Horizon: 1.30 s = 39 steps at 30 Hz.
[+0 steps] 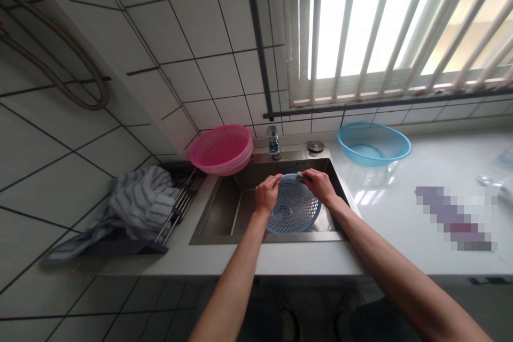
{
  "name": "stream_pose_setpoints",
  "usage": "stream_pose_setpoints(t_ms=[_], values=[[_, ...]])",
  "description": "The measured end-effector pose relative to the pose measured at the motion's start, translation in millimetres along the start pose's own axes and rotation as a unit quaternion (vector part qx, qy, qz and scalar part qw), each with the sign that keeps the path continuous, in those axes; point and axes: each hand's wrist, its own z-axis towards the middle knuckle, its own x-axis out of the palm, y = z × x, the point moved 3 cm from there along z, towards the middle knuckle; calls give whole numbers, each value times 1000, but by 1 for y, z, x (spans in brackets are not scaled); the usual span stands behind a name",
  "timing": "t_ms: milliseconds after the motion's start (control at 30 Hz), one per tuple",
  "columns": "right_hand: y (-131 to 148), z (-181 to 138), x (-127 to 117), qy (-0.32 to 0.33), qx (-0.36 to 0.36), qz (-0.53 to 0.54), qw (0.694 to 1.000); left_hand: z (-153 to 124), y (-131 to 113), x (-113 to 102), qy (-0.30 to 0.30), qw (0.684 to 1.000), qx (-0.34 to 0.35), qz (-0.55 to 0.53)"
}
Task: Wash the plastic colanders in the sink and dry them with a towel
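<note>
A blue perforated plastic basket point(294, 208) is tilted up inside the steel sink point(224, 214). My left hand point(267, 192) is closed on the basket's upper left rim. At the upper right rim, my right hand point(318, 184) pinches a small green scrubbing pad point(300, 176), which touches the rim. Most of that pad is hidden by the fingers. Behind the basket stands the chrome faucet point(273, 141); whether water runs from it cannot be made out.
A pink basket point(220, 149) rests at the sink's back left corner. On the right counter sits a light blue basin point(372, 144). A round metal drain strainer point(316, 147) lies behind the sink. At left, a striped cloth point(142, 200) is bundled by a metal rack point(176, 206).
</note>
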Motion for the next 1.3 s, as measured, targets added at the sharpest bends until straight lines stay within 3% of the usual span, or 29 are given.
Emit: stream_pose_setpoints(t_ms=[300,433,733,933,1000,1133,1300], values=[[27,-1,14,58,-41,0,997,-3,-10,13,82,995,14,53],[29,3,17,61,-51,-16,997,-3,-10,14,73,996,-2,54],[12,7,10,28,-15,-17,999,1,7,3,-21,998,-63,-8],[-19,4,-5,-51,78,-27,995,0,38,-16,-193,966,-171,-36],[-29,3,-5,-63,118,-32,991,0,47,-19,-225,955,-187,-46],[-36,2,-5,-65,142,-11,988,1,50,-17,-199,964,-167,-52],[-21,4,-8,-60,75,-2,995,3,44,-11,-108,980,-164,-25]])
